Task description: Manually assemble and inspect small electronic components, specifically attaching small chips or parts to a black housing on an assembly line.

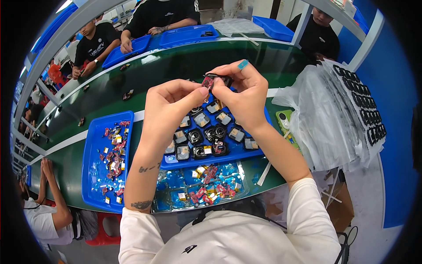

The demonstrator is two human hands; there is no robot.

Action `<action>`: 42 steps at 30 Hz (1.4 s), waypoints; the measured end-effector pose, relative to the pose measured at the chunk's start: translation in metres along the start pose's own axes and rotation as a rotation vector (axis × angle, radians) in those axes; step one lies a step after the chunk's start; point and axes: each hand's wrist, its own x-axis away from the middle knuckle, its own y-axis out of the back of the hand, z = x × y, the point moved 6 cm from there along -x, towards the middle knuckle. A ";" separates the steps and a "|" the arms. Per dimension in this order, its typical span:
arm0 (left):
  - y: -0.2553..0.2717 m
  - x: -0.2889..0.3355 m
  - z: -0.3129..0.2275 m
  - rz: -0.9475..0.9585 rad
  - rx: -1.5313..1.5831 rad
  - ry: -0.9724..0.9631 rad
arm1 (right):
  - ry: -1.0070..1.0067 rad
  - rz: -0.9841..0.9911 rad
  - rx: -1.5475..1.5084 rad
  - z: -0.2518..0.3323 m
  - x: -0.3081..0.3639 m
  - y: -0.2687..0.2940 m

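Note:
Above a blue tray [211, 161], both hands meet around a small piece of work. My left hand [173, 100] is closed, its thumb and fingers pinching a small red circuit board [208, 82]. My right hand [242, 90] wraps its fingers round a black plastic housing [225, 79], with its thumb pressed at the board's edge. The two parts touch, but fingers hide whether they are joined. A teal band sits on a right finger. In the tray below lie several black square housings [201, 119], some with grey faces and some showing round openings.
At the left, another blue tray [86, 167] holds red boards with battery cells [115, 163]. A clear blister tray [165, 185] with similar parts lies nearest me. Plastic sheeting [303, 119], black housings in rows [365, 101] and a green phone [283, 121] stand right. Co-workers sit across the green belt [176, 61].

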 end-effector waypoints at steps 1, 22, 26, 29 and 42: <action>-0.001 0.000 0.002 -0.006 0.062 0.036 | 0.007 -0.001 0.003 0.001 -0.001 0.001; 0.019 -0.007 0.000 -0.062 -0.089 -0.033 | -0.222 0.209 -0.075 -0.003 -0.024 0.009; 0.039 0.000 -0.030 -0.169 -0.098 -0.148 | -0.344 -0.013 0.102 -0.075 -0.062 0.070; 0.042 0.003 -0.041 -0.198 -0.070 -0.203 | -0.546 -0.200 0.312 -0.164 -0.066 0.145; 0.044 0.004 -0.042 -0.157 -0.131 -0.347 | -0.486 -0.201 0.529 -0.182 -0.059 0.177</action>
